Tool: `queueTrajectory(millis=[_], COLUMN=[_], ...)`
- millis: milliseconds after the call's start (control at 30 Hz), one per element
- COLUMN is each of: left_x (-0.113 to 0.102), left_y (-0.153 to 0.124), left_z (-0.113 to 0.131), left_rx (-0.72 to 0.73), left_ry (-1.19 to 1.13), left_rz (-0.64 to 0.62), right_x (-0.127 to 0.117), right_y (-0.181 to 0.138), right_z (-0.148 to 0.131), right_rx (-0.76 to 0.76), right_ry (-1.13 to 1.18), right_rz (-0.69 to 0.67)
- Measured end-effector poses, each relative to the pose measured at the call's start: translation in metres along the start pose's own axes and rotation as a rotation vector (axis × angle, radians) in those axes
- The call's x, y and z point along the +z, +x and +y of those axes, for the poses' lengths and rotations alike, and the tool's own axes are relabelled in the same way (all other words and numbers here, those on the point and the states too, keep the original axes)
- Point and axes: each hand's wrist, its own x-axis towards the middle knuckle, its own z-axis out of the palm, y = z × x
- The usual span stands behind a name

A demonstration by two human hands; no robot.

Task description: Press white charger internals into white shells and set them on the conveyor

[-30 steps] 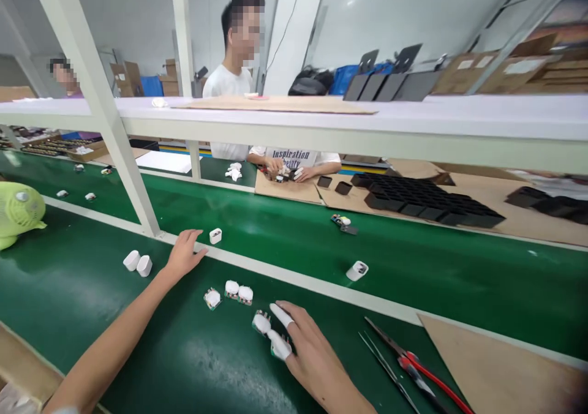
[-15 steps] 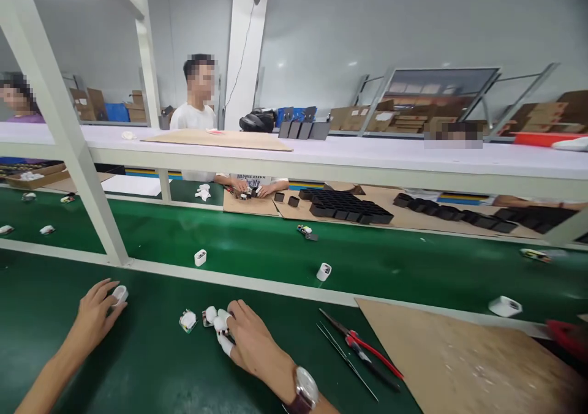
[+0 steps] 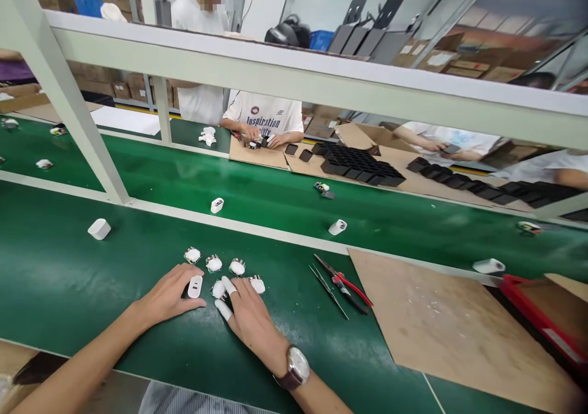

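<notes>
My left hand [image 3: 171, 297] is closed around a small white charger housing [image 3: 195, 286], whose end with two slot-like ports faces up. Just to its right, my right hand [image 3: 257, 319], with white finger cots on thumb and forefinger and a watch at the wrist, pinches a small circuit board [image 3: 217, 289] with a white top at the green bench. Similar boards lie around the fingers: one at the left [image 3: 192, 255], two in the middle, and one [image 3: 257, 285] beside my right knuckles. Another white housing [image 3: 99, 229] rests on the bench, farther left.
Tweezers [image 3: 329, 291] and red-handled pliers [image 3: 343, 283] lie right of my hand, beside a cardboard sheet [image 3: 441, 322] and a red bin [image 3: 542, 322]. White housings [image 3: 337, 227] and boards sit on the green belt [image 3: 275, 199]. Across it, co-workers handle parts near black trays [image 3: 358, 164]. A frame post [image 3: 87, 108] rises at left.
My view has tilted down. My left hand has come right, close to my right hand, with a housing in it. More boards show, and a housing stands near where my left hand was.
</notes>
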Motion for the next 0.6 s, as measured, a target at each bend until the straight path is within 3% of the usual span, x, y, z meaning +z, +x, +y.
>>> queueTrajectory(millis=[100, 367, 600], left_x=[0.004, 0.017, 0.013], left_y=[-0.006, -0.007, -0.007], left_z=[-0.002, -0.004, -0.007], left_rx=[0.034, 0.086, 0.102], left_ry=[0.005, 0.075, 0.058], left_rz=[0.017, 0.093, 0.138], right_x=[0.015, 0.084, 0.066], right_y=[0.003, -0.003, -0.012], right_z=[-0.005, -0.021, -0.009], right_rx=[-0.021, 0.024, 0.055], right_ry=[-0.05, -0.272, -0.217], right_rz=[-0.006, -0.024, -0.087])
